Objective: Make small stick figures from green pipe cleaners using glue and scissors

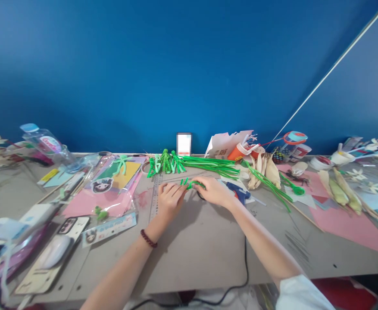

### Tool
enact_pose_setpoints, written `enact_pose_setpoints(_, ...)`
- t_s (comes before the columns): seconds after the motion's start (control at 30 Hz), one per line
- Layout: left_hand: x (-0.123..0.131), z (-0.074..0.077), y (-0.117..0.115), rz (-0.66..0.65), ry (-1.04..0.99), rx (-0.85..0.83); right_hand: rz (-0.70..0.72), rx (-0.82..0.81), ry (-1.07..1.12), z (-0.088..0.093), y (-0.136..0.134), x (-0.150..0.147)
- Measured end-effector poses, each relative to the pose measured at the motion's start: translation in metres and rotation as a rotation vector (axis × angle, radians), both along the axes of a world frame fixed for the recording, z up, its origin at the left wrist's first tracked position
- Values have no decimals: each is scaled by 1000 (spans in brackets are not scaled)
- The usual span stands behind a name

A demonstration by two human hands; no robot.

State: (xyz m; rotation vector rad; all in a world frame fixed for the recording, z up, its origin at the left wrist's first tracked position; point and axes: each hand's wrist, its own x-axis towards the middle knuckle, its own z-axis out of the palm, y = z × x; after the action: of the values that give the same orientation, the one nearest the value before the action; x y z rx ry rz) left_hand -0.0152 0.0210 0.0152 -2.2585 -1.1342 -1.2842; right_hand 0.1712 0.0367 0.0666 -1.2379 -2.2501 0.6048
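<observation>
Just above the middle of the table, my two hands meet over a bent green pipe cleaner [192,184]. My left hand [170,199] pinches one end, where short green tips stick up past the fingers. The fingers of my right hand [213,191] close on the other end, which curves toward that hand. Behind them lies a bundle of straight green pipe cleaners [211,165]. Twisted green pipe-cleaner pieces [165,162] stand beside its left end. A clear ruler [154,200] lies left of my left hand, and a blue glue gun [238,191] rests beyond my right wrist.
A phone [53,254] with a white case on top lies at the left, near plastic packets and pink paper [82,203]. At the right are dried husks [266,170], pink paper [353,230] and orange cups [235,153]. A black cable [246,258] crosses the front edge.
</observation>
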Motion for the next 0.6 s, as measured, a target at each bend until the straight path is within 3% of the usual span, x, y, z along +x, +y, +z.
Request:
enact_pose_setpoints(0.17, -1, 0, 3, -34, -71, -76, 96, 62, 57, 6, -1, -1)
enact_pose_setpoints(0.33, -2, -2, 7, -105, -159, -144, 95, 181, -9, -2, 2, -3)
enact_pose_setpoints(0.6, -3, -8, 10, -72, -114, -258, 40, 240, -74, 1, 1, 0)
